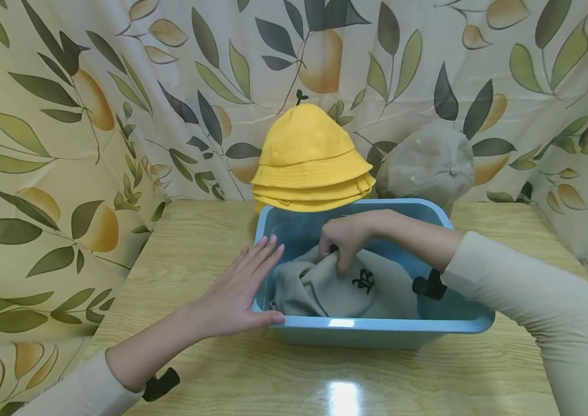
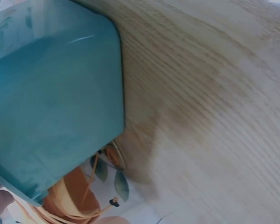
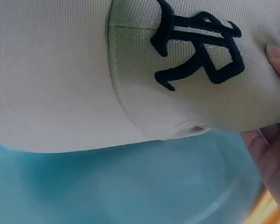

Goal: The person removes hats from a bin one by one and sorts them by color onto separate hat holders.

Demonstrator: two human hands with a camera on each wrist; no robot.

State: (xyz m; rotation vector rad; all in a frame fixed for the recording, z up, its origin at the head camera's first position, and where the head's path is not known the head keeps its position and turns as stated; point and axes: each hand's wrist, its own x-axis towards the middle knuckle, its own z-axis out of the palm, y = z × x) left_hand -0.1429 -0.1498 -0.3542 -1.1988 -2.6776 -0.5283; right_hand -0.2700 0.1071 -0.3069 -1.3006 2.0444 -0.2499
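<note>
A grey hat with black embroidered letters lies in a light blue plastic tub. My right hand reaches down into the tub and pinches the hat's fabric between thumb and bent fingers, beside the letters. From the right wrist, the same hat fills the upper part of the view, with fingertips at its right edge. My left hand is at the tub's front left corner, fingers straight and slightly spread along the left rim, thumb stretched over the front rim. The left wrist view shows the tub's outer wall.
Behind the tub stands a stack of yellow bucket hats, the top one with a small sprout. A beige baseball cap sits at the back right. Leaf-printed cloth hangs around the wooden table.
</note>
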